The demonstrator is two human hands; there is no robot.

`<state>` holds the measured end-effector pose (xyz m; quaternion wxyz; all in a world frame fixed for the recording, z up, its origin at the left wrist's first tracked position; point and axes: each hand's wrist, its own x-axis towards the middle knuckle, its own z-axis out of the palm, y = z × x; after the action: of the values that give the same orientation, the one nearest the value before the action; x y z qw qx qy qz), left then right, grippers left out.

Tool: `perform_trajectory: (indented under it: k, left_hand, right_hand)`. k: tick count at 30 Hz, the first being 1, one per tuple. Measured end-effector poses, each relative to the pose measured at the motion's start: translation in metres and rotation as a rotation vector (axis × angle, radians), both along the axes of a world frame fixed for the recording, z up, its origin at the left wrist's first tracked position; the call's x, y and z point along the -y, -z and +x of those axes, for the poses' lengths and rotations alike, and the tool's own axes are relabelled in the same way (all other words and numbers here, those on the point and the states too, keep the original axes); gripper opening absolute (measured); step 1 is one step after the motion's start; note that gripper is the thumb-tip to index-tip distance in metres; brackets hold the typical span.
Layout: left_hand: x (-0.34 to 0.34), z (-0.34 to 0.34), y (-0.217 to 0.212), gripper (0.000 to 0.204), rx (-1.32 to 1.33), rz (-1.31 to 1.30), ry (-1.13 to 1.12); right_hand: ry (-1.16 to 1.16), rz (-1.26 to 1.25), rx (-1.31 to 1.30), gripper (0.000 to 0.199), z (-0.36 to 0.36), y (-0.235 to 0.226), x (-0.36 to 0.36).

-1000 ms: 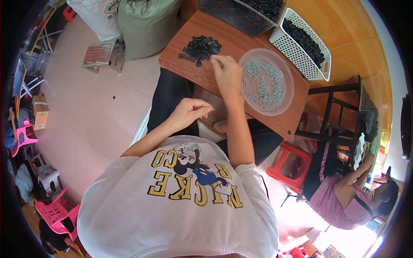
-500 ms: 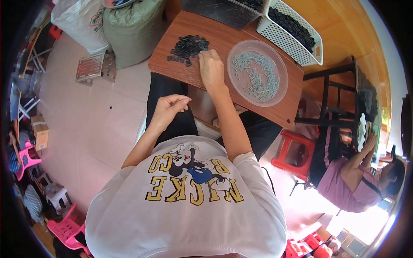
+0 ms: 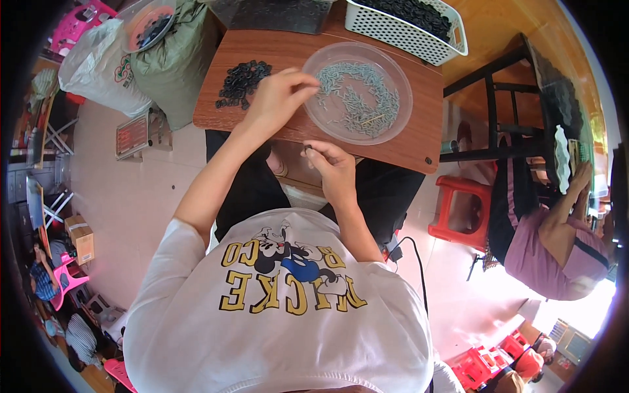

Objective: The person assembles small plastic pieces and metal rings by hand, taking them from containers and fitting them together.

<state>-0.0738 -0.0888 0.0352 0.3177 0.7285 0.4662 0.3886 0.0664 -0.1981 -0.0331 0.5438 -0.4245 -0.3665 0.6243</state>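
My left hand [image 3: 276, 98] reaches across the table to the left rim of a round clear plastic tray [image 3: 401, 124]. Its thumb and fingers point at the tray and look slightly apart, with nothing visible between them. Spread inside the tray are many small grey-blue screw-like pieces [image 3: 350, 108] and a thin yellowish stick [image 3: 372, 120]. Just off the table's near edge, my right hand [image 3: 335, 171] pinches a small black piece [image 3: 308, 148] between thumb and fingertips. A pile of small black pieces [image 3: 244, 78] lies left of my left hand.
The brown wooden table [image 3: 419, 147] stands over my knees. On its far side are a white perforated basket [image 3: 400, 31] of black pieces and a dark bin [image 3: 278, 16]. Sacks [image 3: 173, 78] stand left; a red stool [image 3: 462, 213] and a seated person [image 3: 547, 242] are right.
My left hand has risen from my lap to the tray's rim. The right hand has come back from the black pile to the table's edge with a black piece. The whole view has shifted.
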Motion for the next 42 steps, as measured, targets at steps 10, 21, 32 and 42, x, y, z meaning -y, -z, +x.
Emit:
perform_trajectory:
  k: [10, 21, 32, 42]
  left_hand:
    - [-0.086, 0.078, 0.046, 0.010, -0.430, 0.161, 0.180]
    - [-0.089, 0.080, 0.053, 0.014, -0.408, 0.245, 0.224]
    - [0.036, 0.031, 0.011, 0.015, 1.021, -0.958, 0.259]
    - [0.059, -0.007, 0.017, 0.012, 1.244, -0.783, 0.104]
  right_hand:
    - [0.094, -0.081, -0.426, 0.011, 0.066, 0.015, 0.034]
    - [0.259, 0.023, -0.356, 0.016, 0.073, -0.012, 0.022]
    - [0.157, -0.013, -0.369, 0.018, 0.049, -0.040, -0.018]
    - [0.147, 0.068, 0.092, 0.018, 0.006, -0.065, -0.021]
